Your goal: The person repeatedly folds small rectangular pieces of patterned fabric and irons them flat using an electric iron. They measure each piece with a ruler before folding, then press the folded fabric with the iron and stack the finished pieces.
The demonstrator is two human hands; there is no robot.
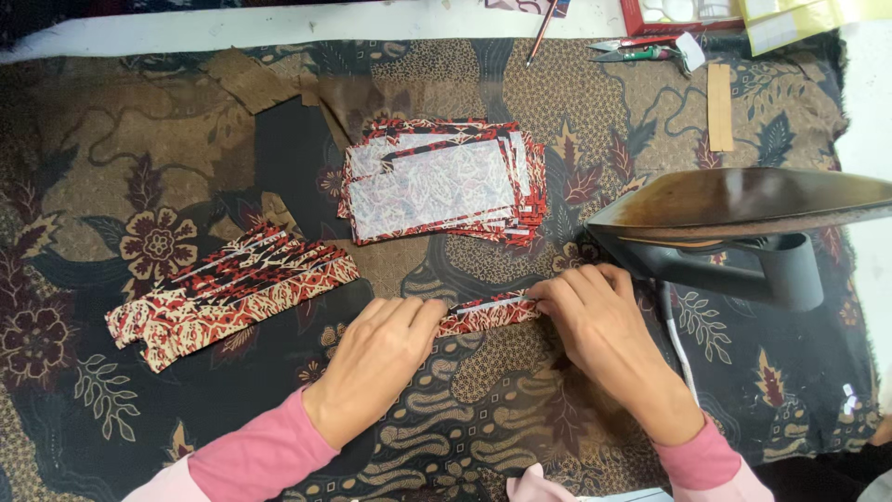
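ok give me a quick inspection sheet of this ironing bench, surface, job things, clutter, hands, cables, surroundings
surface: dark batik cloth spread over the table
job's things: narrow folded red patterned strip; pile of folded strips to the left; stack of flat rectangular pieces behind
clutter: iron resting on its side at right; snips; pencil; brown card strip
hands: left hand and right hand pinch the strip's two ends
cables: white cord running from the iron
surroundings: white table edge; red tray
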